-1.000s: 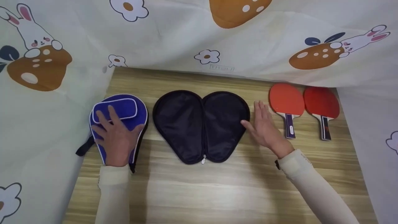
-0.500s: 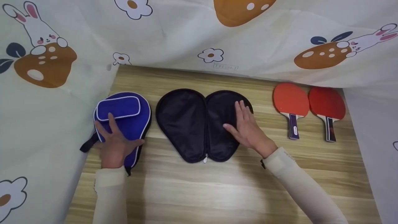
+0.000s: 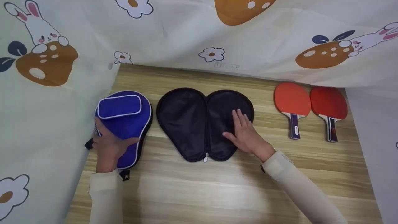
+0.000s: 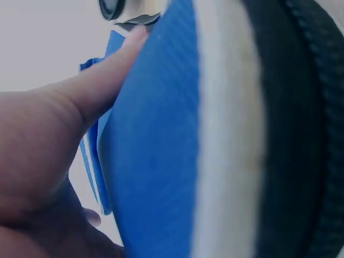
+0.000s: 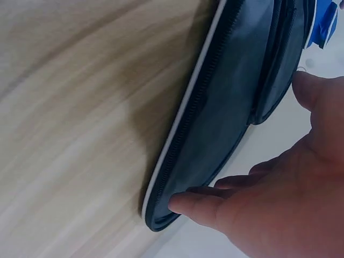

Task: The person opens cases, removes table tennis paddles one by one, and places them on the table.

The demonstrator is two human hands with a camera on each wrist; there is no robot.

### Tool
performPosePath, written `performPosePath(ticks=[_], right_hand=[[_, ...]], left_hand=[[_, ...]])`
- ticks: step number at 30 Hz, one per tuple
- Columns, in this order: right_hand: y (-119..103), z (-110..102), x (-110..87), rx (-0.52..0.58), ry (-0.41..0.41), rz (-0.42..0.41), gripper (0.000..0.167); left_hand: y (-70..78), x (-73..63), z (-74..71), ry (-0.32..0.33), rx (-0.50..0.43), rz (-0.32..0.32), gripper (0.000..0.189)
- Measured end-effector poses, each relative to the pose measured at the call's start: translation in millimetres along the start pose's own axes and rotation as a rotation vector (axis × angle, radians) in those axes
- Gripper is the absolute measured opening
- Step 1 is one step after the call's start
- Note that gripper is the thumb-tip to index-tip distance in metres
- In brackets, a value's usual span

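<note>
So the open black case (image 3: 183, 124) lies spread flat mid-bench (image 3: 199, 193), dark lining up, its fold running twelve to six and the zip pull (image 3: 205, 157) at six. Call that my dial.

At nine o'clock there's the blue case (image 3: 129, 124), lying pocket-side up, with my left hand (image 3: 108, 146) on its narrow lower half. Thumb and forefinger are straight and spread wide, thumb aiming at two, forefinger at eleven along the white edge. My other fingers on that hand are mostly hidden, so I honestly can't tell if they're hooked under the side.

My right hand (image 3: 248, 135) is over the black case's right half, between three and four o'clock. Those fingers are straight, close together, pointing to eleven, thumb sticking out. Nothing's gripped there, and I can't tell if there's any real pressure.

Two paddles, an orange-red one (image 3: 292, 99) and a darker red one (image 3: 329, 102), sit between two and three, handles down, well away from either hand.

Handling, my guess: both cases are light, soft and hard to hurt. The blue one looks padded enough to keep its shape, so I'd grab across the narrow part, thumb on one edge. The black lining looks slick and floppy; its thicker rim around three o'clock seems the better hold.
</note>
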State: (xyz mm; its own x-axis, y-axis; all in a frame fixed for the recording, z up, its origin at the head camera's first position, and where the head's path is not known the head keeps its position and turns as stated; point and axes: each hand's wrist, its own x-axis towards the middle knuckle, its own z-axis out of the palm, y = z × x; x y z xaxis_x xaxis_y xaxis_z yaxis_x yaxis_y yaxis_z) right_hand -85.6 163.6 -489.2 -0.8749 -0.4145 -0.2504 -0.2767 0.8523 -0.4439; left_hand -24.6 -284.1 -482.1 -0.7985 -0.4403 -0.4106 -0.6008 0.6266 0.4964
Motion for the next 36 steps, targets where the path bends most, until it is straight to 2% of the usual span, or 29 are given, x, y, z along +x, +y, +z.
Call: performPosePath(ticks=[5, 8, 16, 21, 27, 31, 36], right_hand=[[3, 3, -1.3, -0.003, 0.002, 0.007, 0.093], [3, 4, -1.8, 0.001, -0.003, 0.010, 0.093], [-5, 5, 0.0, -0.003, 0.005, -0.022, 0.093], [-20, 6, 8.8, -0.001, -0.025, -0.052, 0.091], [-58, 8, 33.3, 0.013, -0.064, -0.133, 0.090], [-86, 10, 49.3, 0.077, -0.083, -0.178, 0.089], [-109, 13, 59.9, 0.189, -0.058, -0.227, 0.087]], left_hand=[[-3.4, -0.1, -8.3, -0.034, -0.097, -0.021, 0.152], [-3.3, -2.2, -10.9, -0.031, -0.151, -0.030, 0.148], [5.1, -11.3, -19.8, 0.002, -0.186, -0.022, 0.139], [19.0, -27.7, -23.9, 0.084, -0.150, 0.062, 0.131], [30.8, -51.9, -23.4, 0.197, -0.104, 0.183, 0.127], [35.2, -65.5, -20.6, 0.276, -0.099, 0.224, 0.123], [38.6, -81.1, -19.6, 0.362, -0.113, 0.296, 0.119]])
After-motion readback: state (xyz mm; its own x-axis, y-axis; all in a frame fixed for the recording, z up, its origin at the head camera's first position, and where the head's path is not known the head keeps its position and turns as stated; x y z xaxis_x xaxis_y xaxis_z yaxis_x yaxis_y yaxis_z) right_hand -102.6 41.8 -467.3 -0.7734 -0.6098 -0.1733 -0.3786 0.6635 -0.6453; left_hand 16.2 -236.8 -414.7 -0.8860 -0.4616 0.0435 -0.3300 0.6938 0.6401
